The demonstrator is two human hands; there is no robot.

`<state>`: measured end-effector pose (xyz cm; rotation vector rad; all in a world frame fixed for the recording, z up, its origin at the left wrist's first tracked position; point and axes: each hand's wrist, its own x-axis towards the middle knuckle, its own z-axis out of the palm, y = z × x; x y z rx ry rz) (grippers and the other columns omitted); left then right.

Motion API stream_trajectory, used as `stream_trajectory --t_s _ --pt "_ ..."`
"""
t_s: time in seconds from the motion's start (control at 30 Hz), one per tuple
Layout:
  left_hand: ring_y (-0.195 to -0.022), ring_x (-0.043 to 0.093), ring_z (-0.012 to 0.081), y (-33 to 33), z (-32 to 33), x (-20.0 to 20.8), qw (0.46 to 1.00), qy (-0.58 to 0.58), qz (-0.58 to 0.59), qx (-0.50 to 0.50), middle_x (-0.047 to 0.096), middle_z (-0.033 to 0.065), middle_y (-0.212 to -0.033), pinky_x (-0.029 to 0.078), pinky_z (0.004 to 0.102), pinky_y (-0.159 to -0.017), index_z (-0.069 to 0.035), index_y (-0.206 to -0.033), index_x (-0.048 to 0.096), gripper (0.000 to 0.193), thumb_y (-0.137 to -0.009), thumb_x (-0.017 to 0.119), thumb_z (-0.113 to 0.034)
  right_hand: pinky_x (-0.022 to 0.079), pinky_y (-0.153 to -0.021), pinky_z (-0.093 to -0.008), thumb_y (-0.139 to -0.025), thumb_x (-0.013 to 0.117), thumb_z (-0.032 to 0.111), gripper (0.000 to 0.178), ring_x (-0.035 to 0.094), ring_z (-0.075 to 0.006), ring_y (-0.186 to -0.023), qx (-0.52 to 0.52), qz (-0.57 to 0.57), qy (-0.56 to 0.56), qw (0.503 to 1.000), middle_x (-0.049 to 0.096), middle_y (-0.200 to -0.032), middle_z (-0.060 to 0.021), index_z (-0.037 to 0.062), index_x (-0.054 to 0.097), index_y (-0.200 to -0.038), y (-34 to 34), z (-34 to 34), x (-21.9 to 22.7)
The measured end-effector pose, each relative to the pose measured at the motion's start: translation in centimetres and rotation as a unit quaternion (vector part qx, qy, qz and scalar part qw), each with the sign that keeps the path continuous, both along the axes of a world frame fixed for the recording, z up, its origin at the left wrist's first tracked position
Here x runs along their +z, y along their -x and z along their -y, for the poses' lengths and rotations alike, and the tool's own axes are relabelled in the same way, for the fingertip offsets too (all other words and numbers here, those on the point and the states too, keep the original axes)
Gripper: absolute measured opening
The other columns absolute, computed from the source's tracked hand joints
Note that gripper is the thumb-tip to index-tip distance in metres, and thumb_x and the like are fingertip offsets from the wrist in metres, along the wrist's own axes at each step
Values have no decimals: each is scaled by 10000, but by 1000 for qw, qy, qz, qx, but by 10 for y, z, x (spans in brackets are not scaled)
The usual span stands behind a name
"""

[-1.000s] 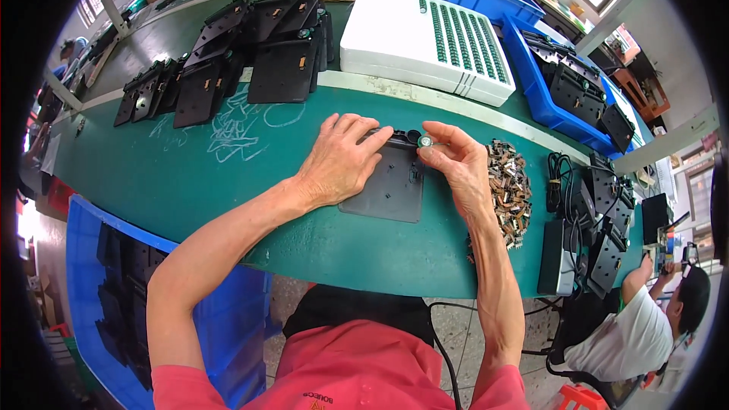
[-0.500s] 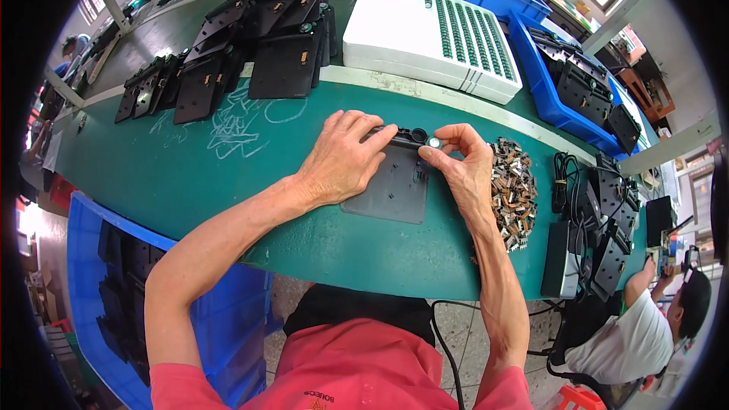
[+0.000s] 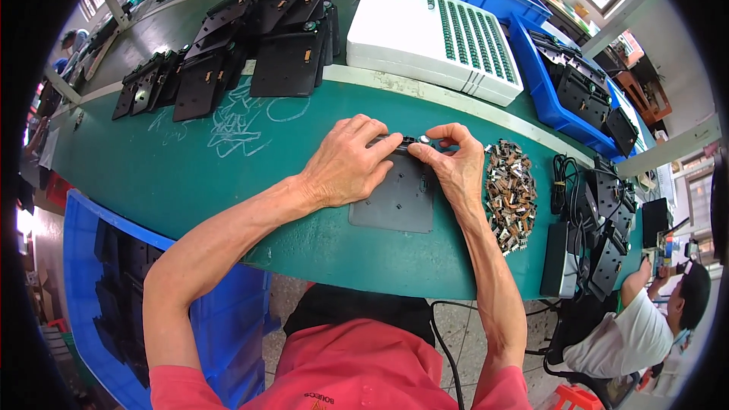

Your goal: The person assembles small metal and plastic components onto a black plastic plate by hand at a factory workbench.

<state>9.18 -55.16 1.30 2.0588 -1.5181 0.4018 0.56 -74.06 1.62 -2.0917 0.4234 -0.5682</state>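
A black plastic plate [image 3: 391,205] with a raised bar along its far edge lies on the green worktable in front of me. My left hand [image 3: 343,163] is closed over the left end of that bar, its fingers hiding part of it. At the bar's right end, my right hand [image 3: 458,163] pinches a small round part [image 3: 424,139] with a pale, shiny face between thumb and forefinger. The part touches the bar; whether it is seated there I cannot tell. Beside my right hand is a heap of small metal-and-brown pieces [image 3: 510,193].
Stacked black plates [image 3: 285,68] stand at the back left. A white foam tray [image 3: 395,30] holds rows of small green parts. Right of it sits a blue bin [image 3: 543,99] of plates; another blue bin [image 3: 114,216] is below left. Cables [image 3: 581,220] and a seated person [image 3: 630,326] are at right.
The plate has shifted slightly right and nearer to me, and its bar has tipped so its openings show less. My right hand has moved a little left with the round part.
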Motion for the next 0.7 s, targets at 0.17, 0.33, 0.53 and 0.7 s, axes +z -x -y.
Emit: stream_trajectory --t_s 0.17,0.33,0.53,0.7 --pt "-1015 562 298 0 1 0 1000 -3 1 0 584 132 -1076 478 422 -856 -11 -1194 614 448 -766 716 -100 499 -679 -337 -623 873 250 381 597 -192 -767 -11 -13 6 1000 657 -834 -72 31 692 -877 1 -1 3" --pt "-1020 561 300 1 1 1 1000 -4 4 3 583 133 -1078 477 423 -858 -12 -1195 616 450 -766 717 -101 507 -668 -322 -638 860 234 376 603 -176 -748 -3 -25 8 1000 654 -793 -74 22 701 -904 2 1 6" --pt "-1020 561 300 1 1 0 1000 -5 2 3 583 132 -1082 477 425 -857 -13 -1195 616 451 -765 718 -101 516 -662 -280 -675 829 169 344 594 -134 -730 35 -33 -65 997 648 -786 -53 -6 707 -946 4 7 7" --pt "-1017 561 296 1 1 2 1000 -3 1 -2 584 131 -1080 472 426 -857 -15 -1191 613 446 -766 716 -99 528 -673 -270 -710 803 120 303 622 -135 -721 78 -25 -131 988 672 -786 -57 -13 711 -966 6 15 8"
